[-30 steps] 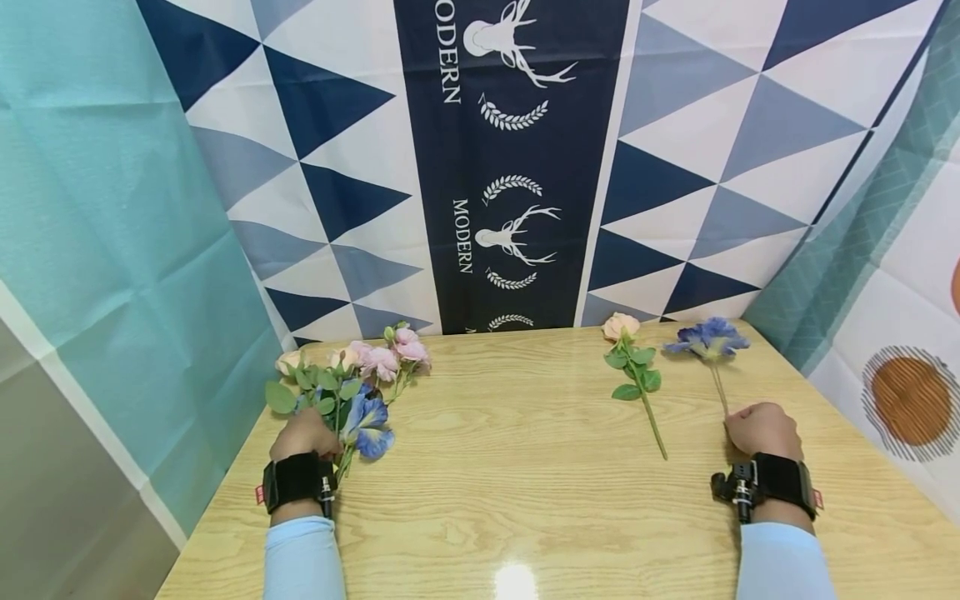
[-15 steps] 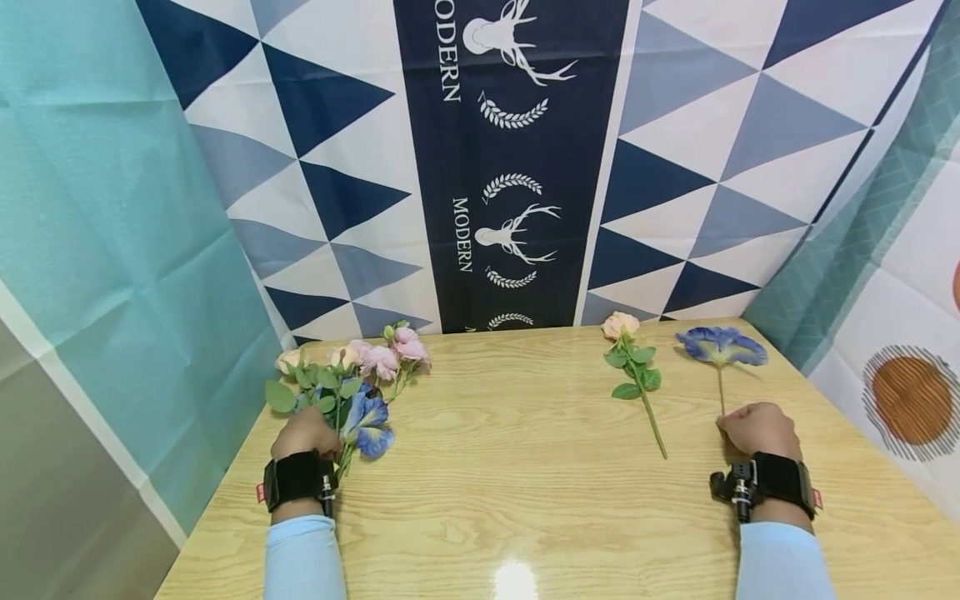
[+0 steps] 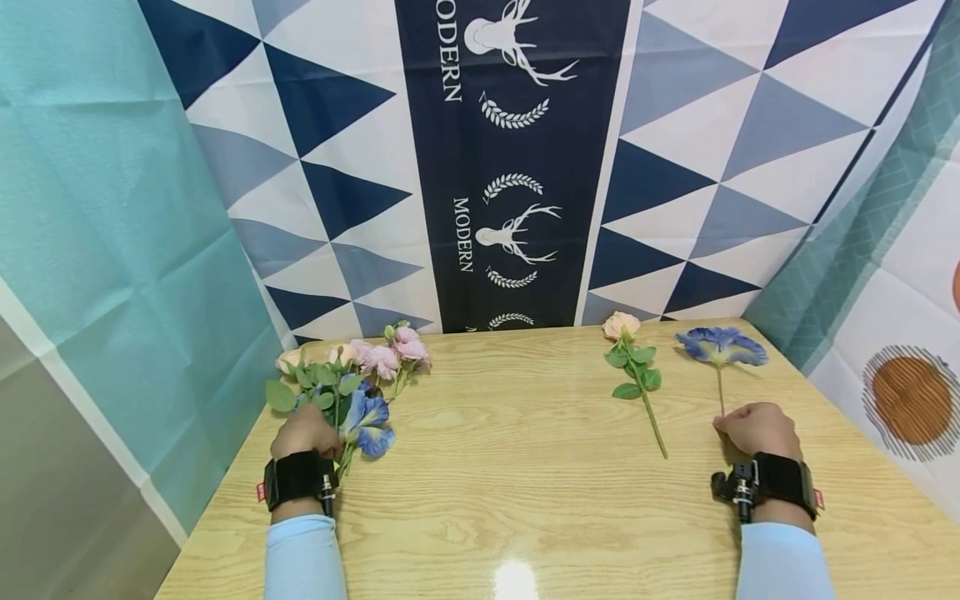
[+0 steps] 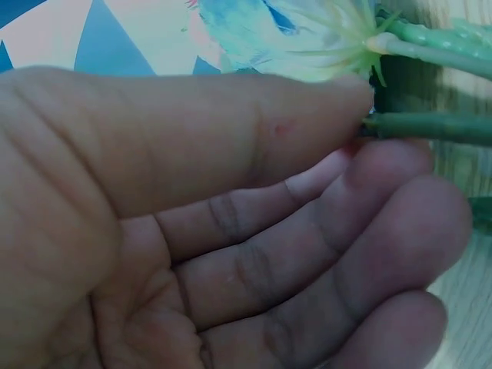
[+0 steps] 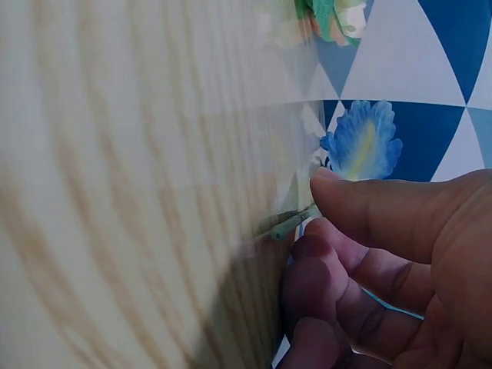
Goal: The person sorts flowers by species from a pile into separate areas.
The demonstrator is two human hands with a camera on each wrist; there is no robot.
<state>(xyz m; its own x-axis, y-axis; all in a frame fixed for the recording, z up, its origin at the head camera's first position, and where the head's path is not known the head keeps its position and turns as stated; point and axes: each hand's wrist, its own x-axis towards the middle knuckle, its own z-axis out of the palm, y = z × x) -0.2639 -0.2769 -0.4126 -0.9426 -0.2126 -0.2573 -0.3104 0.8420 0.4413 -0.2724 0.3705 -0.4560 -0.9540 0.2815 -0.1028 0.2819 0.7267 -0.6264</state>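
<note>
At the left of the table, my left hand lies over a heap of artificial flowers. Its thumb and fingertips pinch the end of a green flower stem; this stem's bloom is hard to pick out in the heap. Close beside that hand are a blue iris, pink flowers and leafy peach roses. On the right, my right hand pinches the thin stem of another blue iris low against the tabletop, bloom pointing away. Left of it lies a single peach rose with green leaves.
The wooden table reaches back to a patterned curtain in blue, white and navy. A teal and grey cloth hangs along the left side, and a white printed cloth along the right.
The right-hand iris bloom has turned face-up and shifted right, its stem now straighter. My right fingertips have edged slightly left. The left hand looks almost unmoved in the heap.
</note>
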